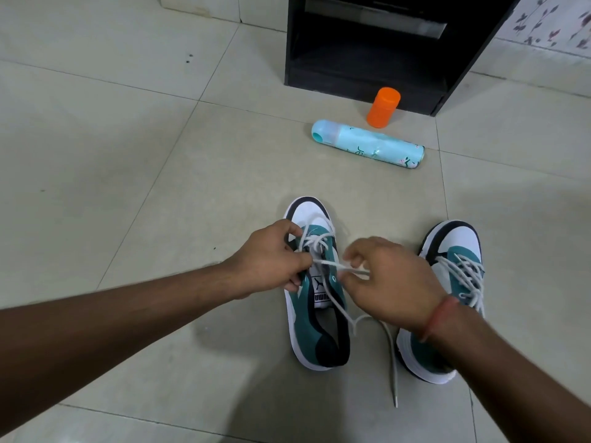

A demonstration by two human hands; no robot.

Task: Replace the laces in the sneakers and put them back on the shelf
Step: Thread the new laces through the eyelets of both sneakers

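Observation:
Two teal, white and black sneakers stand on the tiled floor, toes pointing away from me. Over the left sneaker [316, 318], my left hand [271, 260] pinches the white lace [332, 265] at the upper eyelets. My right hand [383, 279] pinches the same lace just to the right, and the lace runs taut between the two hands. Its loose end [391, 362] trails down onto the floor between the shoes. The right sneaker [454, 266] is laced with a white lace, and my right wrist covers part of it.
A black shelf unit [377, 59] stands at the back with its lower compartment open toward me. An orange cap [383, 107] stands in front of it. A light-blue spray can [367, 144] lies on its side nearby. Bare tiles spread to the left.

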